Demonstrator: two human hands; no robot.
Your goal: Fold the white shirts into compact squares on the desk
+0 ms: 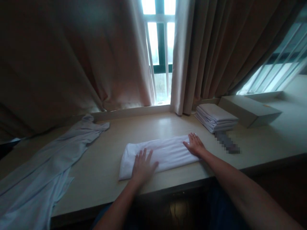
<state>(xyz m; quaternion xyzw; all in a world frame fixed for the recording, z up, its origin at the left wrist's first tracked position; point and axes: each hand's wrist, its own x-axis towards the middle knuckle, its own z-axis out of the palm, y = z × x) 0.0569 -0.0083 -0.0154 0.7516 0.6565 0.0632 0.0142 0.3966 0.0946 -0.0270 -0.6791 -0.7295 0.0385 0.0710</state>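
Lying flat, folded white cloth (pixel 169 152)

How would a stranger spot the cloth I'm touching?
Find the pale tabletop below the central window. Near its front edge, under the left hand and right hand, lies a white cloth: one long strip, unlike the rumpled cloth leftward or folded stack rightward.

Worn on a person's head, a single camera looks forward and down over the near edge of a pale, smooth-topped counter (pixel 100 172), taking in a wide sweep. Close to the lens, a folded, oblong white cloth (pixel 168 150) lies between 5 and 6 o'clock from centre, the wearer's bare left forearm (pixel 122 204) entering at 7 and bare right forearm (pixel 237 185) at 4. Farther off, a narrow, bright, green-framed window (pixel 160 41) faces the camera at 12.
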